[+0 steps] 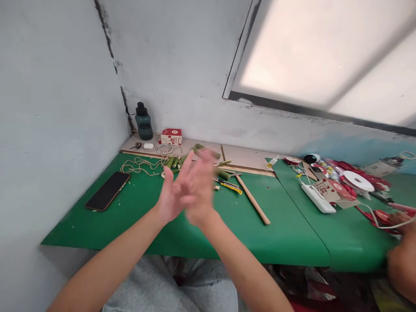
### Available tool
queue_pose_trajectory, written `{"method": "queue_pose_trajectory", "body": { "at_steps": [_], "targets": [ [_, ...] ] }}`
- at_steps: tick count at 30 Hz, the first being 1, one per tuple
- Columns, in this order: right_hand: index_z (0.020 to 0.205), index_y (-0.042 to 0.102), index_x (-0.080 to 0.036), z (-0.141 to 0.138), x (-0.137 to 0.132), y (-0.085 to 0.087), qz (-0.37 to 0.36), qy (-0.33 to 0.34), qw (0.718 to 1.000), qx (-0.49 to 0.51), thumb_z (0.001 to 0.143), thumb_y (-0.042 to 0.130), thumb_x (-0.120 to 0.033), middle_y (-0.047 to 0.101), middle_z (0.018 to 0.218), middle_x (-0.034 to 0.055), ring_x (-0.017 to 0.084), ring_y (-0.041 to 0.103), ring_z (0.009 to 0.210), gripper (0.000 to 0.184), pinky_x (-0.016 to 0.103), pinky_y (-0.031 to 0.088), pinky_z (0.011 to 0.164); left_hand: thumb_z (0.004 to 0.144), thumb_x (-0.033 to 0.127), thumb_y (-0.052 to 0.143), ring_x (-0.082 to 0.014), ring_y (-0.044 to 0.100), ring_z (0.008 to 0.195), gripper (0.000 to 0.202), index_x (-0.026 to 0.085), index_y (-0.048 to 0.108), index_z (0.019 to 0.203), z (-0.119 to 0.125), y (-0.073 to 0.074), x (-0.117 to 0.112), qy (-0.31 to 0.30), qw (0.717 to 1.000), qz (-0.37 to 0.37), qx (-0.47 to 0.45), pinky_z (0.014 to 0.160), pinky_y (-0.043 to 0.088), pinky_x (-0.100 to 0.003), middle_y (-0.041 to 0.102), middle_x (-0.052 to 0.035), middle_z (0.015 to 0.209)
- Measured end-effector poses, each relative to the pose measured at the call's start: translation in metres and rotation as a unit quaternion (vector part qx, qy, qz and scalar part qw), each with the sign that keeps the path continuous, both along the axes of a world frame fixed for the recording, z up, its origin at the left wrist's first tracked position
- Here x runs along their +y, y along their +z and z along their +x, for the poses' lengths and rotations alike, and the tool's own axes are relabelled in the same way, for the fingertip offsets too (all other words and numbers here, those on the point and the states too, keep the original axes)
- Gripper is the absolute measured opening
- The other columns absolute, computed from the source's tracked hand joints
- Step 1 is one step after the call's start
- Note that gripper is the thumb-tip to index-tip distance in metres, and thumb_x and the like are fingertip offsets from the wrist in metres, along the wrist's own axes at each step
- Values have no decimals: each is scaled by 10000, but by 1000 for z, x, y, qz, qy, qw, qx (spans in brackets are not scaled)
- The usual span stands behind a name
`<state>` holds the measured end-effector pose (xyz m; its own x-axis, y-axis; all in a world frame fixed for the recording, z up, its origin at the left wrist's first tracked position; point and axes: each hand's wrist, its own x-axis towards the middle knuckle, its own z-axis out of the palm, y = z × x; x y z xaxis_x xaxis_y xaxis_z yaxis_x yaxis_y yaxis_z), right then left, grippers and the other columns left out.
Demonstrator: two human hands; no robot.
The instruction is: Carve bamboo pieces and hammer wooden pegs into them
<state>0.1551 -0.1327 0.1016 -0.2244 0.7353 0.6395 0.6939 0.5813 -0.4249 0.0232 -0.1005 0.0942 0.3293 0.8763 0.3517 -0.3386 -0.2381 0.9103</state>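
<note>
My left hand (173,197) is raised above the green tabletop (136,225), its thumb and fingers spread and nothing in them. Against it, palm to palm, is my right hand (201,190). Motion blurs it, but its fingers look stretched upward and I see nothing in them. Behind both hands lie cut green bamboo pieces (169,162), partly hidden. Just right of them are a yellow utility knife (231,186) and a hammer (253,200) with a wooden handle. Thin twine (139,164) is tangled to the left of the bamboo.
A phone (108,191) lies at the left. Along the wall stand a dark bottle (143,123) and a red-and-white box (171,137). A small glue bottle (272,162), a white power strip (316,197) and a ribbon spool (358,181) are rightward. Another person's hand (404,247) shows at the right edge.
</note>
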Motion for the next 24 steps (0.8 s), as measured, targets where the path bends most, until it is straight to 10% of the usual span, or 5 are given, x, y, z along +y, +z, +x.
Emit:
{"method": "queue_pose_trajectory", "body": {
  "at_steps": [3, 6, 12, 17, 24],
  "targets": [
    [1549, 464, -342, 14, 15, -53, 47, 131, 986, -96, 1021, 510, -450, 489, 1617, 56, 287, 358, 1568, 541, 528, 357, 1261, 922, 857, 67, -318, 489, 1489, 883, 391, 406, 1591, -13, 39, 10, 13, 990, -21, -138, 1144, 489, -527, 460, -41, 1645],
    [1562, 430, -336, 55, 30, -83, 52, 39, 996, -63, 1030, 490, -229, 509, 1596, 95, 233, 491, 1473, 546, 485, 432, 1197, 986, 781, 253, -274, 522, 1463, 676, 440, 448, 1537, -36, 42, 43, 128, 973, 21, -192, 1103, 516, -430, 472, -15, 1638],
    [1588, 370, -332, 86, 80, -74, 55, -180, 981, 53, 1057, 435, -323, 444, 1628, 112, 284, 422, 1508, 535, 546, 396, 1202, 1037, 672, 315, -279, 529, 1446, 609, 377, 397, 1564, -4, -32, 85, 249, 961, 114, -43, 1181, 421, -464, 394, -68, 1683],
    [1609, 297, -329, 77, 107, -93, 111, -197, 974, 1, 1054, 412, -298, 389, 1645, 156, 316, 399, 1520, 568, 601, 390, 1175, 1040, 529, 478, -358, 373, 1553, 609, 284, 366, 1585, 17, -99, 82, 125, 889, 348, 270, 1214, 351, -559, 293, -175, 1712],
    [1614, 223, -345, 90, 106, -111, 98, -229, 967, -52, 1010, 458, -295, 330, 1667, 183, 375, 372, 1531, 650, 642, 311, 1187, 1045, 370, 475, -326, 365, 1563, 551, 299, 307, 1565, 4, -114, 92, 198, 904, 300, 230, 1201, 402, -534, 248, -164, 1726]
  ]
}}
